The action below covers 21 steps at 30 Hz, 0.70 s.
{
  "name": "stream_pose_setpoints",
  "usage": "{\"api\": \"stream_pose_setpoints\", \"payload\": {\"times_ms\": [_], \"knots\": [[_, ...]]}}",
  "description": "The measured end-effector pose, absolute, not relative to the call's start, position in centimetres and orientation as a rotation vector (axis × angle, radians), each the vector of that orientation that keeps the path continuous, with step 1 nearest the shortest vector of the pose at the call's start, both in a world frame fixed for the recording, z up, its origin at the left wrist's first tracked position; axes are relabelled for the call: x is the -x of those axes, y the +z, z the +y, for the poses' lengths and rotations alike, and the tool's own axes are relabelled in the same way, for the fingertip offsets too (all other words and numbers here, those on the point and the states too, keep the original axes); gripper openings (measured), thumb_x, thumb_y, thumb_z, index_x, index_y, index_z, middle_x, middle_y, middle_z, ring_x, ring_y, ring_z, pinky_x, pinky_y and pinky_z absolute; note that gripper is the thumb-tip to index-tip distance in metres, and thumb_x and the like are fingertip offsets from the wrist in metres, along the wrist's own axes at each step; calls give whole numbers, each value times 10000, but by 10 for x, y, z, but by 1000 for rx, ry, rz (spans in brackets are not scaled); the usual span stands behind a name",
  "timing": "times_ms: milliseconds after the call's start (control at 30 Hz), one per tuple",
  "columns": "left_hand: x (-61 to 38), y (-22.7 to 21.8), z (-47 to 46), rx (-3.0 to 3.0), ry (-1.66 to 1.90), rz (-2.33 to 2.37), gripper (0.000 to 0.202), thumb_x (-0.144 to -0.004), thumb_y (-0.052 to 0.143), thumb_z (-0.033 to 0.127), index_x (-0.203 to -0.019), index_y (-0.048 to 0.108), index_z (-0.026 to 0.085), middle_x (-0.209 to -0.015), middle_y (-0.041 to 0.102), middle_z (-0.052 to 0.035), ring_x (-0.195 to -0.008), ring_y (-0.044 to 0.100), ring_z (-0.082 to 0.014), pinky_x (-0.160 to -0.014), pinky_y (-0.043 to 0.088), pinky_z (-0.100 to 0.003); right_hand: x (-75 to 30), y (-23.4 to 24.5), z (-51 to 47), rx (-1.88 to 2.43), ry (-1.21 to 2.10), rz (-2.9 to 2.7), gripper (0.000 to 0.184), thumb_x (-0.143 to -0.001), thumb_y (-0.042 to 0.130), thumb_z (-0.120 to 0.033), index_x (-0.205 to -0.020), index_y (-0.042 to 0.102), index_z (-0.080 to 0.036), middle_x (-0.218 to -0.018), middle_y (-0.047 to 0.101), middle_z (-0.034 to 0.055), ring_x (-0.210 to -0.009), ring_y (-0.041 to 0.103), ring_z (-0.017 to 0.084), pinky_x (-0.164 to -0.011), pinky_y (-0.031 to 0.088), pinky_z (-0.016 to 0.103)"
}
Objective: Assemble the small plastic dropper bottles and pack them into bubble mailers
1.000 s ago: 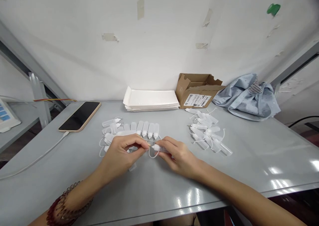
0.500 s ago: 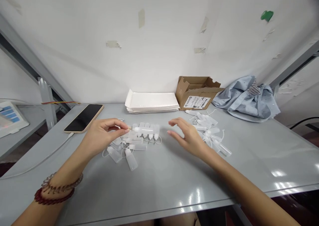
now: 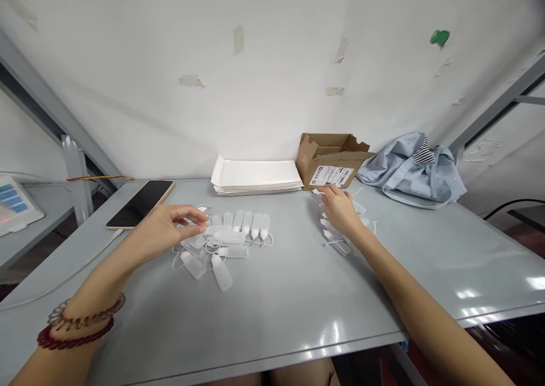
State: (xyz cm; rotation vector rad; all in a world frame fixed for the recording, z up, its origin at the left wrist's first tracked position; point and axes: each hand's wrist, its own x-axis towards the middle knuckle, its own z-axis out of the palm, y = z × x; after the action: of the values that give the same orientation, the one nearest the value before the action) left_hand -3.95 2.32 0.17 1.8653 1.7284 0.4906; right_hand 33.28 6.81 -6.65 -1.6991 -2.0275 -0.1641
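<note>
My left hand [image 3: 181,221] is over the left group of small clear plastic squeeze bottles. Its thumb and index finger are slightly apart, close to the nozzle end of a bottle [image 3: 230,238] that lies sideways on others. Behind it, several bottles [image 3: 247,221] stand in a row side by side, their white nozzles toward me. Loose bottles [image 3: 222,273] lie nearer the front. My right hand [image 3: 340,209] reaches over the right pile of bottles [image 3: 338,244], fingers stretched toward a white cap [image 3: 316,192]; the hand hides part of this pile.
A stack of white envelopes [image 3: 258,173] and an opened cardboard box [image 3: 332,162] stand against the wall. Blue cloth [image 3: 409,170] lies at the back right. A phone [image 3: 140,204] with a white charging cable [image 3: 85,275] lies on the left.
My left hand has moved left and its pinch on the bottle has loosened; that bottle now rests lower on the left group. My right hand has gone right, onto the right pile.
</note>
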Motion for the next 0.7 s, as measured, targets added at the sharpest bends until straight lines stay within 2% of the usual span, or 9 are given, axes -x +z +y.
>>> {"api": "stream_pose_setpoints", "payload": {"times_ms": [233, 367, 567, 700], "knots": [[33, 3, 17, -1912, 714, 1771, 293, -760, 562, 483, -779, 691, 220, -764, 733, 16, -717, 619, -196, -640, 412, -236, -338, -68, 77, 1818, -76, -2068, 349, -947, 293, -261, -1113, 585, -169, -1232, 568, 136, -1138, 499, 268, -893, 364, 440], [26, 5, 12, -1873, 747, 1765, 299, -765, 578, 479, -807, 696, 207, -728, 735, 11, -712, 623, -201, -597, 387, -224, -338, -70, 79, 1854, -24, -2139, 355, -950, 299, -283, -1071, 617, -180, -1270, 544, 127, -1142, 485, 273, -887, 366, 440], [21, 2, 11, -1902, 775, 1788, 283, -792, 550, 452, -805, 688, 205, -706, 726, 18, -626, 587, -170, -520, 341, -226, -339, -69, 79, 1903, 11, -2169, 360, -933, 312, -230, -956, 658, -133, -1095, 604, 156, -1038, 532, 254, -850, 379, 378], [21, -2, 12, -1947, 751, 1734, 291, -809, 526, 454, -827, 684, 210, -724, 726, -2, -569, 576, -157, -487, 351, -234, -336, -68, 76, 1897, 25, -2156, 319, -885, 355, -144, -931, 671, -138, -1097, 613, 150, -1052, 537, 267, -843, 375, 381]]}}
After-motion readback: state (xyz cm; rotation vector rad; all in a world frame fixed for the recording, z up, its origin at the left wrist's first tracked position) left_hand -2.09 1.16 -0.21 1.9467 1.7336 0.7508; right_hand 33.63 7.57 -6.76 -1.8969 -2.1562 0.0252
